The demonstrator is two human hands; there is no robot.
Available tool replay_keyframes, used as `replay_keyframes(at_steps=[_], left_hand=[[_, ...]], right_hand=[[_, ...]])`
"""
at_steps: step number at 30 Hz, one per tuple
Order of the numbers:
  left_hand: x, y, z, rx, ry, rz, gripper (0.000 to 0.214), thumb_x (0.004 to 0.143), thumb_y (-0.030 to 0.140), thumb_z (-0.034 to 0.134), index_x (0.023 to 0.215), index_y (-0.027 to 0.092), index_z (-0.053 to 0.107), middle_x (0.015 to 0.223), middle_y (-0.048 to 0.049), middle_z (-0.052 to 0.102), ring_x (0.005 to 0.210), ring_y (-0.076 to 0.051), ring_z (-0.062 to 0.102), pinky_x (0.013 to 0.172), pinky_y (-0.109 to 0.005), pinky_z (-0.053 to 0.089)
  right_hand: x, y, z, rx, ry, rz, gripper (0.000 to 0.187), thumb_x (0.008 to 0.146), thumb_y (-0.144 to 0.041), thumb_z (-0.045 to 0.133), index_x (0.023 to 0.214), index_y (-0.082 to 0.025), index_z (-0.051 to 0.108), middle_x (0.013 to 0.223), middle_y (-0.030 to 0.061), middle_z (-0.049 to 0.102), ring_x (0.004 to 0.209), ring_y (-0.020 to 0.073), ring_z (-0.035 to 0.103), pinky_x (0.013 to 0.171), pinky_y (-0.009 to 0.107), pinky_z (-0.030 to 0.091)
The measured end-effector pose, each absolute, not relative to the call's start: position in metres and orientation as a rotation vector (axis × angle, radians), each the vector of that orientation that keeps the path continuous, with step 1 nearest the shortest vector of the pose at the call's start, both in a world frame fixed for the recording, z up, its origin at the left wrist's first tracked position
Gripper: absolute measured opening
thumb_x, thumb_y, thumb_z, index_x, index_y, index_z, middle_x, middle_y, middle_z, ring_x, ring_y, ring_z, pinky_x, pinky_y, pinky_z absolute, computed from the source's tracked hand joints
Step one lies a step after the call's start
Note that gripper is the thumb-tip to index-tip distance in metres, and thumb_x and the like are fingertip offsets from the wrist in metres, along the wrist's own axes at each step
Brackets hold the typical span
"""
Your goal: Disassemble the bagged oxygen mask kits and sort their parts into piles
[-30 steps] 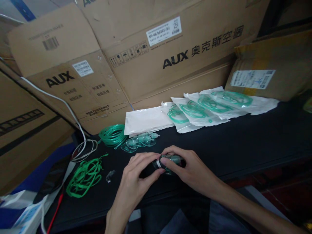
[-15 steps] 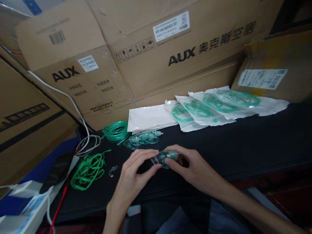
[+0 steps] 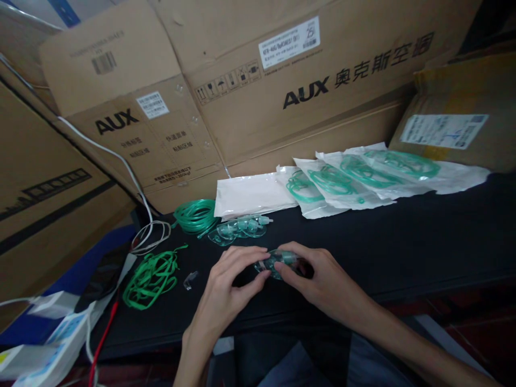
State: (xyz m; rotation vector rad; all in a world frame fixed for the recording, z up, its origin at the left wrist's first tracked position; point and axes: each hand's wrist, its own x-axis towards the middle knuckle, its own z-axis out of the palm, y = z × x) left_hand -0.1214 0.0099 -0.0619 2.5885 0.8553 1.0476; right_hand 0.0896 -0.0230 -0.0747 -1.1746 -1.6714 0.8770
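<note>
Head camera: a curved oxygen mask pinched between both hands

The green-tinted oxygen mask [image 3: 272,260] sits between the fingertips, above the near part of the black tabletop [image 3: 403,242]. Its smooth, rounded shell could slip or twist if the two hands press unevenly, and a hard squeeze might dent the soft plastic. The hands also cover much of it, so a poor fit at the far end could go unnoticed.

The right hand [image 3: 322,271] pinches the mask, thumb on the near side and fingers curled behind. The left hand [image 3: 228,282] arches, thumb and fingertips slightly parted around the mask's left end; how firmly they press is unclear.

Beyond the left hand lies a small clear plastic fitting [image 3: 191,279], easily swept aside by a careless wrist. Past it, the green elastic straps [image 3: 151,280] lie tangled and could snag when pulled. Farther back are nested mask shells [image 3: 242,228], coiled green tubing [image 3: 195,216] and a row of white-edged pouches [image 3: 328,183].
</note>
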Motion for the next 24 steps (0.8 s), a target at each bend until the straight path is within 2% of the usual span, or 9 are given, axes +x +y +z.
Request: replay_keyframes(at_steps=[6, 12, 16, 19, 24], left_hand=[[-0.12, 0.007, -0.06, 2.596, 0.835, 1.051, 0.033, 0.089, 0.015, 0.074, 0.12, 0.025, 0.068, 0.118, -0.0057, 0.075, 0.107, -0.021, 0.069, 0.094, -0.038, 0.054], [-0.122, 0.0, -0.062, 2.596, 0.869, 1.035, 0.039, 0.088, 0.018, 0.075, 0.127, 0.024, 0.069, 0.114, -0.0056, 0.076, 0.102, -0.02, 0.068, 0.09, -0.035, 0.056], [-0.122, -0.005, -0.066, 2.625, 0.87, 1.073, 0.042, 0.089, 0.016, 0.073, 0.13, 0.024, 0.068, 0.114, -0.0064, 0.076, 0.1, -0.019, 0.067, 0.086, -0.033, 0.058], [-0.124, -0.008, -0.067, 2.6, 0.858, 1.107, 0.041, 0.088, 0.015, 0.074, 0.128, 0.024, 0.069, 0.112, -0.0068, 0.076, 0.098, -0.019, 0.068, 0.084, -0.032, 0.059], [-0.13, -0.017, -0.067, 2.509, 0.942, 1.023, 0.037, 0.087, 0.017, 0.075, 0.123, 0.023, 0.072, 0.102, -0.0062, 0.078, 0.089, -0.019, 0.07, 0.078, -0.032, 0.06]], right_hand=[[0.09, -0.025, -0.073, -1.191, -1.673, 0.863, 0.025, 0.096, -0.034, 0.057, 0.08, -0.018, 0.066, 0.067, -0.0022, 0.062, 0.059, 0.0119, 0.049, 0.056, 0.024, 0.037], [0.089, -0.028, -0.078, -1.207, -1.706, 0.796, 0.022, 0.095, -0.034, 0.058, 0.09, -0.018, 0.071, 0.073, -0.0009, 0.065, 0.063, 0.0132, 0.053, 0.059, 0.025, 0.039], [0.086, -0.031, -0.077, -1.241, -1.717, 0.772, 0.025, 0.095, -0.036, 0.057, 0.084, -0.018, 0.07, 0.066, -0.0021, 0.062, 0.058, 0.0125, 0.051, 0.057, 0.025, 0.038], [0.085, -0.033, -0.076, -1.227, -1.764, 0.737, 0.023, 0.093, -0.031, 0.059, 0.078, -0.018, 0.069, 0.061, -0.0035, 0.059, 0.055, 0.0117, 0.051, 0.056, 0.025, 0.037], [0.082, -0.034, -0.077, -1.142, -1.831, 0.617, 0.01, 0.088, -0.023, 0.063, 0.082, -0.018, 0.07, 0.076, 0.0017, 0.069, 0.07, 0.0159, 0.063, 0.067, 0.027, 0.044]])
